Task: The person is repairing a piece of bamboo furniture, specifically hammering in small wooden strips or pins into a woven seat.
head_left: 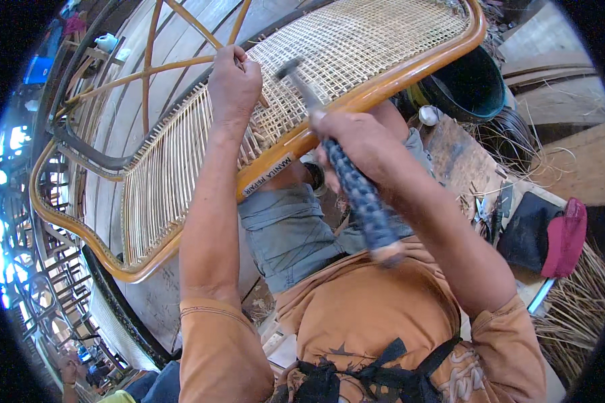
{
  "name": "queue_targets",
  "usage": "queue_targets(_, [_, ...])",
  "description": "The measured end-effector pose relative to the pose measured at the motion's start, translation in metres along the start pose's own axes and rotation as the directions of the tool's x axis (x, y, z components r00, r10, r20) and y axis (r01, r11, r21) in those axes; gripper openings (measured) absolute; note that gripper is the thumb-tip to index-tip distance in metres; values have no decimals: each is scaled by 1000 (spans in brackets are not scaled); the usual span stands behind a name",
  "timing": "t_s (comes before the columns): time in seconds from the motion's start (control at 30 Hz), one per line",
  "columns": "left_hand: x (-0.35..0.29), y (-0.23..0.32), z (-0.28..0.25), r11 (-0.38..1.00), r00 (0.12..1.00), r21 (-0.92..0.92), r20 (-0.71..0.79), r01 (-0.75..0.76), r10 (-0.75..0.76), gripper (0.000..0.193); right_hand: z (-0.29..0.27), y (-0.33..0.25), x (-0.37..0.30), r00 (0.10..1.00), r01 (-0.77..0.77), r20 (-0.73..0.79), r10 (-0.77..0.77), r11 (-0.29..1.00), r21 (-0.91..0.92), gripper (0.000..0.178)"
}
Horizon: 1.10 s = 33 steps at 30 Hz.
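Note:
Across my lap lies a wooden chair frame [363, 99] with a woven cane panel [356, 40]. Its left part has parallel strands [161, 181] without the close cross weave. My left hand [235, 87] is closed in a fist over the panel's far edge; what it grips is mostly hidden. A short brown peg-like piece [263, 101] shows beside it. My right hand [356, 144] grips a hammer [363, 191] by its blue-and-black wrapped handle. The hammer's head [289, 68] is raised over the weave, right of my left hand, slightly blurred. Loose short strands [255, 141] stick up near the frame's near rail.
A dark bucket [474, 84] stands at the upper right, a small white cup [429, 115] before it. Cane strands [571, 316], a black pouch [528, 232] and a pink cloth item [566, 238] lie at right. Other chair frames [44, 269] crowd the left, with another person [70, 366] below.

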<state>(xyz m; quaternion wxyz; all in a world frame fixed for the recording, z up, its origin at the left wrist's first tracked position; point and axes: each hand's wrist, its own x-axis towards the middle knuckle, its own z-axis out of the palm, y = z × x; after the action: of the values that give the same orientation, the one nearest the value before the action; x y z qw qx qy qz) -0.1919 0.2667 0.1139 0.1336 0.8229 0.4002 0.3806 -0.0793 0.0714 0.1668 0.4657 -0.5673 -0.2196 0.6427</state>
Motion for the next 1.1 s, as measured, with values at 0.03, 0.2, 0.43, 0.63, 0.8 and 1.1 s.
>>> queue_targets(0.03, [1,0,0,1000,1000,3,-7,-25,25,10,-2,-2,-1,992,-100,91,92,991,90,33])
queue_targets(0.2, [-6,11,-9,981,994,-165,16,106,-105,11,-20,3,-17,998,50,-31,-51,998,-26,33])
queue_targets(0.43, [-11,16,-14,999,999,-12,5,51,-51,12,-14,13,-21,988,140,-62,-140,990,-8,31])
queue_targets(0.63, [-11,11,-8,991,992,56,-14,-124,125,11,-5,9,-24,990,-105,105,98,992,65,29])
queue_targets(0.8, [-13,14,-26,998,998,-58,-64,16,-20,11,-12,14,-32,996,77,-52,-75,997,28,28])
queue_targets(1.1, [-21,26,-21,994,998,-97,-41,-49,45,10,-17,20,-38,999,36,-38,-36,999,8,28])
